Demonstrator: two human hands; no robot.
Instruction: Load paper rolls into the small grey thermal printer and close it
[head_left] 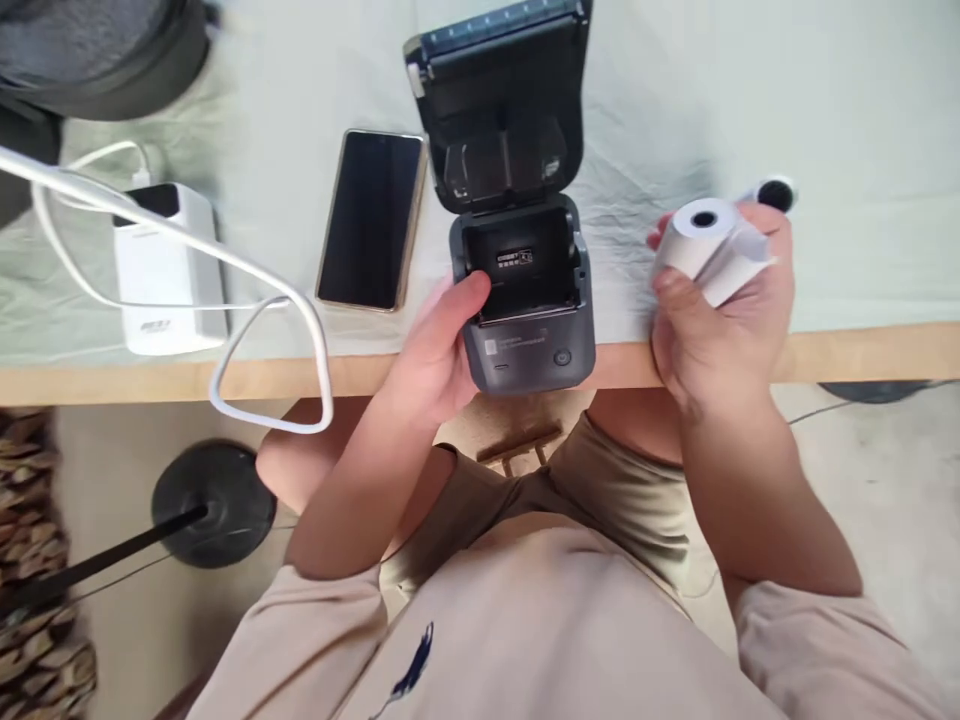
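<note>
A dark grey label printer stands at the table's front edge with its lid swung open and its paper bay showing. My left hand holds the printer's left side, thumb resting on the bay's rim. My right hand is raised to the right of the printer and grips a white paper roll with a dark core hole, its loose end sticking out. A small black and white round piece peeks out just behind my right fingers.
A black phone lies face up left of the printer. Further left sits a white power bank with white cables looping over the wooden table edge. A black round stand base rests on the floor.
</note>
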